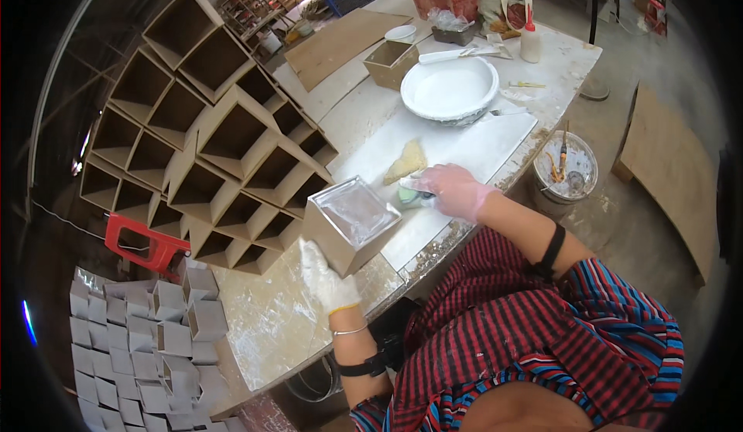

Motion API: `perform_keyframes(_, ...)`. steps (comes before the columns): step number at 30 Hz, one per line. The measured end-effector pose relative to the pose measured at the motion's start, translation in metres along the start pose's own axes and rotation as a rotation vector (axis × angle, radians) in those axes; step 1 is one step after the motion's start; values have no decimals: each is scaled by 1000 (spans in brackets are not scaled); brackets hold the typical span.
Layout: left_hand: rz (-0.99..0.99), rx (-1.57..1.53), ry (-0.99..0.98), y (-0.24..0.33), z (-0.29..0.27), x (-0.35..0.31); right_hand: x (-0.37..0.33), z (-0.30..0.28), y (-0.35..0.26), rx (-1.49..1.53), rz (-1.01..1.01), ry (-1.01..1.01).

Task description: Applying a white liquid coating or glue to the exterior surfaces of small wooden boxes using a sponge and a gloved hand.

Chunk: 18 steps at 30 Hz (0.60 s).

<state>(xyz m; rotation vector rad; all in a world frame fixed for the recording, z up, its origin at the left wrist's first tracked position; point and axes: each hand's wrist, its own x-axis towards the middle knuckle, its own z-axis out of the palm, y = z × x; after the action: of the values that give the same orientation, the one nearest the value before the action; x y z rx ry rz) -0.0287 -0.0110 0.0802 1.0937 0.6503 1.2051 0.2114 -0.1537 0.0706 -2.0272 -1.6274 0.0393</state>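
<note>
My left hand [326,279], in a white knitted glove with a yellow cuff, grips the side of a brown box [344,240] near the table's front edge. The box is tilted, and its upturned face [355,210] carries a wet-looking white coat. My right hand [449,190], in a thin see-through glove, is closed around a pale green sponge-like pad [408,194] just right of the box. Beyond that hand lies a yellowish sponge piece [405,162] on the white-smeared board [484,153]. The box hides part of my left fingers.
Tall stacks of open brown boxes [232,142] rise on the left, with a red stool [147,242] and grey boxes [147,339] below. A white basin [449,86], a small brown box [389,64] and a red-tipped bottle [530,41] stand farther back. A bucket [566,170] sits right.
</note>
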Motion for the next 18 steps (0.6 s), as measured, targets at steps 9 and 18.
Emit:
perform_keyframes(9,692,1369,-512,100,68,-9,35,4,31,40,128,112)
perform_keyframes(18,702,1684,-963,52,112,-23,16,1,43,308,78,182)
